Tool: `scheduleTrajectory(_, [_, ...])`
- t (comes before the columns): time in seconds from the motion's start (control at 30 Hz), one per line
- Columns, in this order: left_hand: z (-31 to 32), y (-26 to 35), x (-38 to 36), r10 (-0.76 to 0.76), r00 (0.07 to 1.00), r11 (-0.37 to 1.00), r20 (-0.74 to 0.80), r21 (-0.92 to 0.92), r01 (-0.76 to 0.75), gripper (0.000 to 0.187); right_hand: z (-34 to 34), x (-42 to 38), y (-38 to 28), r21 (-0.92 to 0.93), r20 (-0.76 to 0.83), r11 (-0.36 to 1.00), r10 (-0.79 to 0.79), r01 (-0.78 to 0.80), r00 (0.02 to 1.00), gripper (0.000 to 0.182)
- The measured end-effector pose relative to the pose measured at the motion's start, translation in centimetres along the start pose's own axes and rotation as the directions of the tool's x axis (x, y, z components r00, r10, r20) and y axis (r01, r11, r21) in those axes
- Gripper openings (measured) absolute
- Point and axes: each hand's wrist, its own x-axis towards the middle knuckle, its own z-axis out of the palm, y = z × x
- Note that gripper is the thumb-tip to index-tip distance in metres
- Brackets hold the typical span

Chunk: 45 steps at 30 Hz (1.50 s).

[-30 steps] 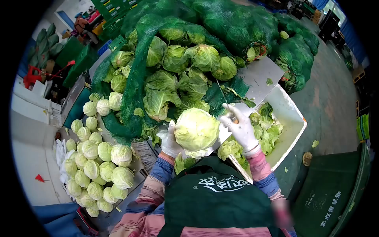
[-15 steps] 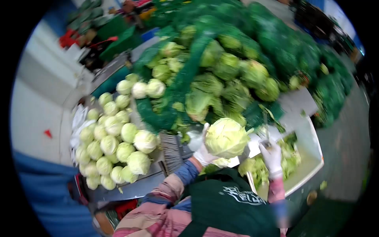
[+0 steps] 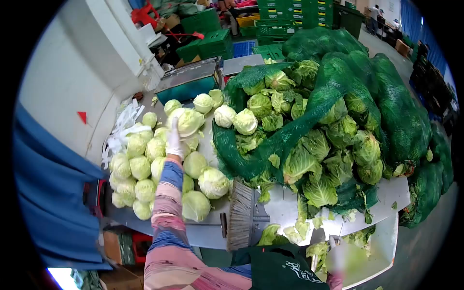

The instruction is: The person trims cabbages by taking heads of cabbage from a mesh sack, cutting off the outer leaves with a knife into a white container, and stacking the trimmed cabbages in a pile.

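- On the desk's [image 3: 280,205] left side, left hand [image 3: 174,143] at pale trimmed cabbage [image 3: 186,121], fingers curled round it, spread to its width.
- Cabbage sits up against other trimmed cabbages [image 3: 140,167].
- Right hand [image 3: 335,245] low beside white box [image 3: 388,240], partly blurred; finger opening and hold: can't tell.
- Brush [image 3: 240,217] between cabbages and leaf scraps [image 3: 293,234].

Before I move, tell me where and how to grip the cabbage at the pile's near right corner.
Cup the rounded sides of that cabbage, probably best from the right and slightly above. Its right side faces bare tabletop, while other cabbages crowd its far side and the left sleeve runs along its left. No stem shows, so a broad grip suits its round shape.
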Motion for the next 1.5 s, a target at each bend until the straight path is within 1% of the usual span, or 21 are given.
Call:
scheduleTrajectory(0.03, [-3.4,-1.1,4.7,0.395,0.906,0.803,-0.150,0.536,-0.261,0.082,0.3,0.3,-0.2,0.012,-0.019,1.000,0.010,-0.010,1.000,0.018])
scheduleTrajectory(0.07, [-5.0,-0.1,6.6,0.458,0.886,0.580,-0.066,0.778,-0.242,0.087,0.7,0.1,-0.5,-0.060,0.007,0.998,0.007,-0.006,1.000,0.019])
scheduleTrajectory(0.17, [-9.5,1.4,9.8,0.537,0.795,-0.199,0.283,0.958,-0.207,0.103,2.1,-0.9,-1.3,-0.209,0.016,0.978,-0.026,0.029,1.000,0.027])
scheduleTrajectory(0.2, [-9.0,2.5,9.2,0.394,0.904,-0.309,0.165,0.950,-0.039,0.107,2.6,-0.6,-0.6,-0.276,-0.002,0.957,-0.094,0.090,0.996,0.027])
scheduleTrajectory(0.37, [-8.2,3.5,13.1,0.246,0.964,-0.472,-0.099,0.857,0.208,0.097,4.8,-1.3,-3.1,-0.444,-0.068,0.895,-0.079,0.040,0.995,0.029])
scheduleTrajectory(0.4, [-6.7,2.2,13.5,0.232,0.970,-0.459,-0.068,0.872,0.171,0.097,5.1,-1.1,-2.3,-0.456,-0.059,0.888,-0.100,0.062,0.993,0.028])
scheduleTrajectory(0.47, [-3.3,0.5,14.5,0.623,0.776,-0.398,0.102,0.895,0.202,0.087,6.1,-0.8,-1.8,-0.498,0.020,0.858,-0.134,0.126,0.991,0.029])
scheduleTrajectory(0.53, [1.7,-2.0,16.5,0.567,0.657,-0.104,0.497,0.834,-0.541,0.059,6.5,-0.6,-0.8,-0.582,0.227,0.774,-0.138,0.249,0.964,0.036])
scheduleTrajectory(0.57, [7.5,-2.4,12.7,0.575,0.566,-0.005,0.591,0.694,-0.720,0.050,6.8,-0.6,-0.5,-0.652,0.359,0.710,-0.018,0.264,0.933,0.046])
scheduleTrajectory(0.63, [19.3,-0.3,0.4,0.534,0.409,0.141,0.740,0.400,-0.906,0.047,7.4,-0.1,2.7,-0.628,0.521,0.618,-0.118,0.473,0.845,0.060])
scheduleTrajectory(0.73, [29.1,-3.1,-12.1,0.468,0.151,0.325,0.871,-0.011,-0.946,0.050,6.9,0.0,4.4,-0.629,0.582,0.609,-0.044,0.483,0.812,0.070])
scheduleTrajectory(0.77, [31.9,-4.6,-15.0,0.424,0.037,0.414,0.905,-0.157,-0.897,0.051,5.6,-1.0,1.0,-0.709,0.513,0.610,0.100,0.355,0.853,0.067])
scheduleTrajectory(0.83, [36.2,-8.9,-20.4,0.258,-0.084,0.500,0.962,-0.207,-0.841,0.059,2.0,-0.6,4.7,-0.688,0.352,0.690,0.047,0.224,0.935,0.064])
scheduleTrajectory(0.9, [39.5,-15.2,-24.1,0.114,-0.141,0.548,0.983,-0.181,-0.817,0.076,-2.8,-1.4,2.4,-0.746,-0.005,0.652,0.204,-0.139,0.979,0.065])
scheduleTrajectory(1.0, [44.3,-15.1,-28.3,-0.070,-0.160,0.082,0.985,-0.154,-0.985,0.099,-10.6,-1.7,9.5,-0.577,-0.325,0.764,0.110,-0.289,0.939,0.063])
scheduleTrajectory(1.07, [47.3,-16.7,-28.4,-0.138,-0.107,0.107,0.985,-0.093,-0.990,0.108,-12.9,-1.9,11.6,-0.475,-0.416,0.849,0.014,-0.230,0.909,0.060])
scheduleTrajectory(1.13, [49.4,-20.1,-27.3,-0.032,-0.127,0.181,0.991,-0.119,-0.976,0.114,-14.4,-4.0,11.9,-0.345,-0.502,0.890,0.092,-0.297,0.860,0.056])
scheduleTrajectory(1.17, [50.2,-20.2,-27.3,-0.023,-0.090,0.084,0.996,-0.088,-0.993,0.111,-14.0,-4.6,12.1,-0.175,-0.561,0.939,0.153,-0.297,0.814,0.050])
scheduleTrajectory(1.27, [51.5,-18.5,-27.4,-0.016,0.001,0.318,1.000,0.006,-0.948,0.106,-12.0,-6.5,8.6,0.011,-0.517,0.950,0.273,-0.312,0.812,0.054])
scheduleTrajectory(1.33, [51.3,-18.1,-28.0,-0.019,0.067,0.395,0.998,0.069,-0.916,0.105,-10.9,-6.3,9.3,-0.214,-0.468,0.949,0.108,-0.231,0.877,0.054])
scheduleTrajectory(1.5, [48.1,-16.8,-31.6,0.035,0.070,0.626,0.997,0.033,-0.779,0.109,-9.5,-3.6,4.8,-0.187,-0.472,0.982,-0.070,-0.022,0.879,0.071])
